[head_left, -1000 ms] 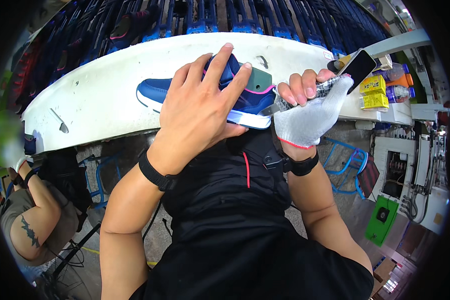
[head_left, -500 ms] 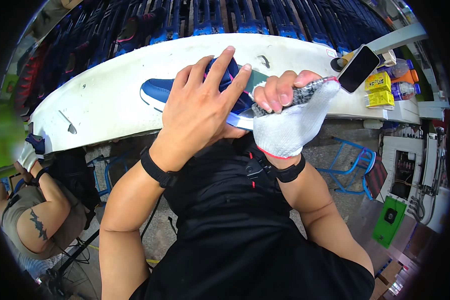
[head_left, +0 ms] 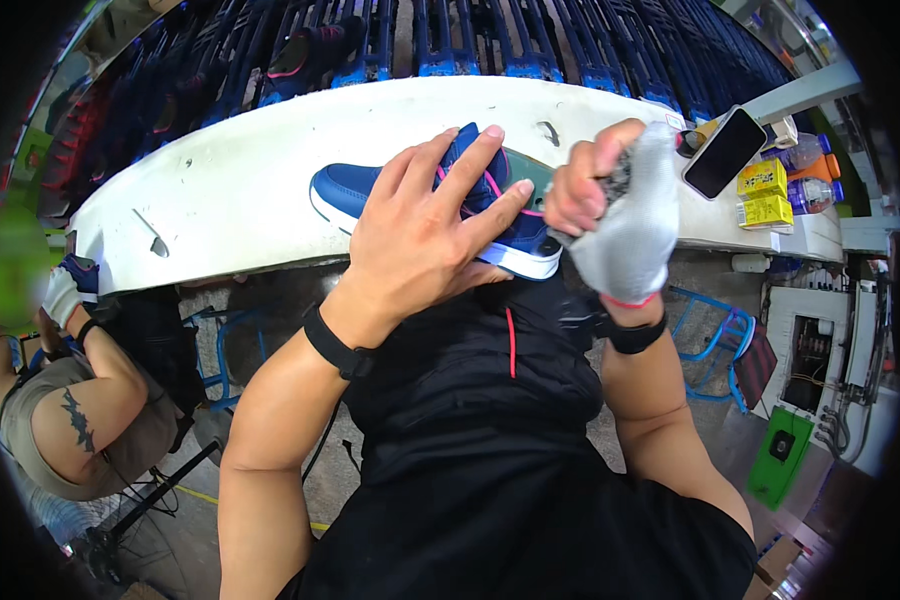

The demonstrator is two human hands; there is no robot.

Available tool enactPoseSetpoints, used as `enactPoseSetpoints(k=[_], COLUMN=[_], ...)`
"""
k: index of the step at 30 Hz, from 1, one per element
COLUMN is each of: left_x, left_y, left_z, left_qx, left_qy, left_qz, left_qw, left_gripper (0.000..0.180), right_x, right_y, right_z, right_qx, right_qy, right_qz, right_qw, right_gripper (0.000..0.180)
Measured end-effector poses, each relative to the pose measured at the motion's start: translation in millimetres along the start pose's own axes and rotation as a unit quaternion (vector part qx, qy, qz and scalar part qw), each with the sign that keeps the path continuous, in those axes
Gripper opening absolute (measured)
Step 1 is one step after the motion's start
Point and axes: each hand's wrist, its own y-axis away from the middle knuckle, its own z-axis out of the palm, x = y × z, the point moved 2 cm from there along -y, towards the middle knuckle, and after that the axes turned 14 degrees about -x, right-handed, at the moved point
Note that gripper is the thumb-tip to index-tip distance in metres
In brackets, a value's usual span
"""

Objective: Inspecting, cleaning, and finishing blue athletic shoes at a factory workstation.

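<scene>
A navy blue sneaker (head_left: 346,186) with a white sole and pink trim lies on its sole on the white table (head_left: 260,150), toe to the left. My bare left hand (head_left: 415,225) lies across its middle, fingers spread over the far side and thumb at the near edge of the sole, holding it down. My right hand (head_left: 620,215) is just right of the heel, in a white glove that leaves the fingers bare. Those fingers are curled around a grey mottled cloth (head_left: 618,180), mostly hidden in the grip and slightly blurred.
A phone (head_left: 726,152) leans at the table's right end beside yellow boxes (head_left: 765,195) and bottles (head_left: 815,195). A dark roller conveyor (head_left: 510,40) runs behind the table. At the left a co-worker's gloved hand (head_left: 62,297) holds a dark shoe. A blue-framed stool (head_left: 715,345) stands at right.
My right hand has moved right, off the shoe's heel, and turned more upright with the cloth. The heel now shows. My left hand stays on the sneaker; the whole view has shifted slightly.
</scene>
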Motion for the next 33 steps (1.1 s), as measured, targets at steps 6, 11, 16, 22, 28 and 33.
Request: enactPoseSetpoints(k=[6,11,16,22,28,33], left_x=[-6,-6,-16,-25,-64,-69], left_y=[3,7,14,13,12,8], left_z=[-4,0,-4,-8,-19,-19], left_qx=[0.031,0.040,0.094,0.068,-0.059,-0.042], left_qy=[0.015,0.013,0.043,0.049,0.098,0.100], left_qz=[-0.006,0.016,0.004,0.029,-0.062,-0.058], left_qw=[0.999,0.999,0.995,0.996,0.991,0.992], left_gripper=[0.088,0.090,0.084,0.092,0.111,0.104], right_x=[-49,-37,-10,18,17,24], right_y=[21,14,30,33,45,45], right_z=[-39,-123,-80,-10,-23,-19], right_qx=[0.066,0.111,0.004,-0.061,-0.011,0.031], right_qy=[0.382,0.734,0.689,0.509,0.507,0.443], right_qz=[0.104,0.216,0.034,0.169,0.201,0.229], right_qw=[0.916,0.634,0.724,0.842,0.838,0.866], right_gripper=[0.036,0.049,0.090,0.107,0.097,0.097])
